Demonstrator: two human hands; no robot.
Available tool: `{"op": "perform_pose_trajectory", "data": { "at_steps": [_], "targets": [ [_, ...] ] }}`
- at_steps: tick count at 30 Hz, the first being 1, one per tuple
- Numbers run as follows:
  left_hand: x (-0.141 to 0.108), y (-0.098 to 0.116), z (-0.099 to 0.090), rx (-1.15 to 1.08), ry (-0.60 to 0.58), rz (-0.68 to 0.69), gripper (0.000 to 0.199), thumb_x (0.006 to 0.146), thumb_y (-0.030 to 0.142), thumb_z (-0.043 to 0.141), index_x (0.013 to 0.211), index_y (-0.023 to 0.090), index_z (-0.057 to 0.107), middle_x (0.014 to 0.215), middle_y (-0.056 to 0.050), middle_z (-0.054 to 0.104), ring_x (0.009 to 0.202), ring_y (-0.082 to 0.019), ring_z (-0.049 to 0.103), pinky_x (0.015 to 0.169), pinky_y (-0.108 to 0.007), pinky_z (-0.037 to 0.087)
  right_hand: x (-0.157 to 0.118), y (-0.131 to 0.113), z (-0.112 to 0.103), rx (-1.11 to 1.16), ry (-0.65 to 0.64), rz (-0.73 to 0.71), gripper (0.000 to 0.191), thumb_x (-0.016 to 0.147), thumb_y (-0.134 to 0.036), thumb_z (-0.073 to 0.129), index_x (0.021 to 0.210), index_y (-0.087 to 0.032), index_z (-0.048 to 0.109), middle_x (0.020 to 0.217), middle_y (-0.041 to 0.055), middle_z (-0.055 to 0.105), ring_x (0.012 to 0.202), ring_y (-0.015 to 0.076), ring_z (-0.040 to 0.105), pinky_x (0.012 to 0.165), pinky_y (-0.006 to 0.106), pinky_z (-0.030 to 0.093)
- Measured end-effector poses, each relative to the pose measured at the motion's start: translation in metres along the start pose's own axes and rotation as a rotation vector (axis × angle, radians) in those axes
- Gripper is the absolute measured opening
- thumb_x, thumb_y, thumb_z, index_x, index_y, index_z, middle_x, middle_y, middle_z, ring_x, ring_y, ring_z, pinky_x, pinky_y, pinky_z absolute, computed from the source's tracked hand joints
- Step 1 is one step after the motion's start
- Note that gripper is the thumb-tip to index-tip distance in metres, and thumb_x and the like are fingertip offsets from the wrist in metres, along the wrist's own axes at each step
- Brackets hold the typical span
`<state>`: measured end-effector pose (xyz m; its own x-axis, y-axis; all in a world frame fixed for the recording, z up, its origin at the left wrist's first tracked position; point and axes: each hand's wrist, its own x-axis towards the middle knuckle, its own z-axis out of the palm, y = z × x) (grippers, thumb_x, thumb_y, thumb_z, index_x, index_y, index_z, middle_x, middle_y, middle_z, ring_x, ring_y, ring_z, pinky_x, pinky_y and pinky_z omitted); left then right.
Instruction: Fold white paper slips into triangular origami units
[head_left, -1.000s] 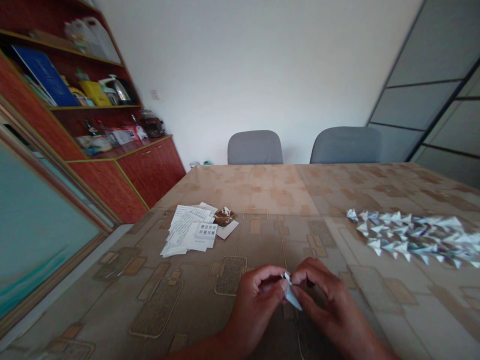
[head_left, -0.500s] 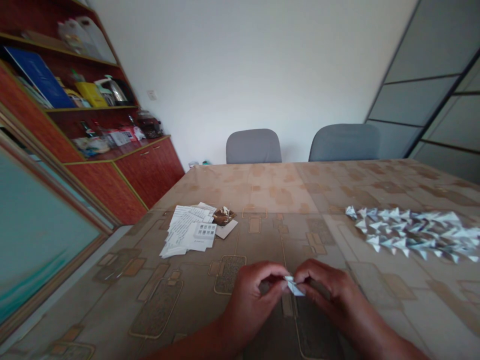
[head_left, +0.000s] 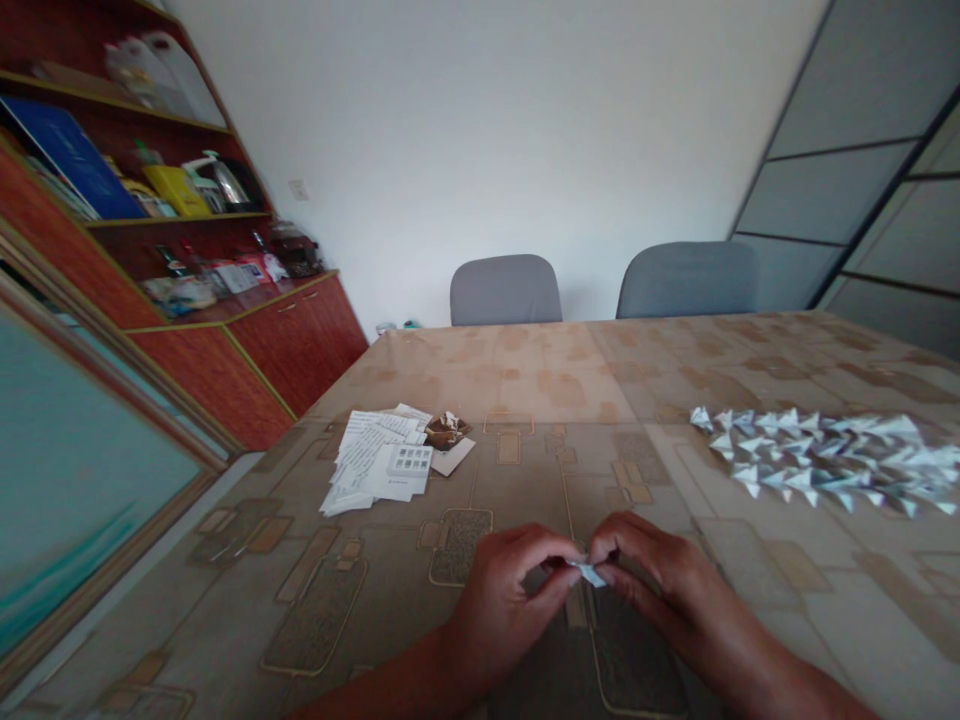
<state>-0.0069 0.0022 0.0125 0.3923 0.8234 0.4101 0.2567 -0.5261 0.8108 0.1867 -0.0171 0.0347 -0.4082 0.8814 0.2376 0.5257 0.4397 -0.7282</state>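
Observation:
Between my two hands, just above the near part of the table, is a small folded piece of white paper point(head_left: 591, 575). My left hand point(head_left: 517, 580) pinches its left end between thumb and forefinger. From the other side, the thumb and bent fingers of my right hand point(head_left: 656, 570) press on the right end. Fingertips hide much of the paper. To the right lie rows of folded paper pieces point(head_left: 810, 455) with pointed tips, set close together. On the left rests a loose stack of printed paper sheets point(head_left: 375, 460).
A brown, crumpled-looking piece point(head_left: 447, 430) lies at the stack's right edge. A patterned cloth covers the table point(head_left: 540, 370). Two grey chairs point(head_left: 506, 290) stand behind it against a white wall. A red-brown cabinet point(head_left: 292, 330) with filled shelves is at the left.
The folded paper has tilted a little between my fingers and shows less of its face. Both hands keep their pinch in nearly the same place.

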Motion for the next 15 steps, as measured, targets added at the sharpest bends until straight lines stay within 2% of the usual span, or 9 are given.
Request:
{"op": "perform_pose_trajectory", "data": {
  "at_steps": [4,8,15],
  "targets": [
    [-0.001,-0.001,0.001,-0.035,0.032,-0.041,0.010,0.074,0.007,0.070,0.077,0.016,0.073,0.071,-0.003,0.073,0.065,-0.014,0.067,0.065,-0.020,0.047,-0.001,-0.003,0.000,-0.002,0.016,0.020,0.009,0.091,-0.018,0.053,0.085,-0.021,0.059,0.079,-0.0001,0.064,0.074,0.0145,0.063,0.066,0.023,0.047],
    [-0.001,0.000,0.004,-0.158,0.063,-0.150,0.007,0.072,0.008,0.071,0.071,0.015,0.072,0.069,-0.004,0.073,0.064,-0.014,0.066,0.062,-0.020,0.048,-0.002,-0.002,0.003,-0.004,0.033,0.043,0.011,0.088,-0.017,0.052,0.080,-0.021,0.060,0.074,-0.0007,0.064,0.066,0.0133,0.062,0.061,0.022,0.045],
    [0.001,-0.001,0.008,-0.359,0.034,-0.327,0.007,0.070,0.015,0.070,0.063,0.014,0.067,0.065,-0.004,0.070,0.061,-0.014,0.063,0.061,-0.022,0.048,-0.002,0.002,0.012,-0.050,0.126,0.043,0.015,0.083,-0.017,0.054,0.068,-0.020,0.055,0.061,-0.0026,0.059,0.054,0.0111,0.056,0.051,0.019,0.042]
  ]
}}
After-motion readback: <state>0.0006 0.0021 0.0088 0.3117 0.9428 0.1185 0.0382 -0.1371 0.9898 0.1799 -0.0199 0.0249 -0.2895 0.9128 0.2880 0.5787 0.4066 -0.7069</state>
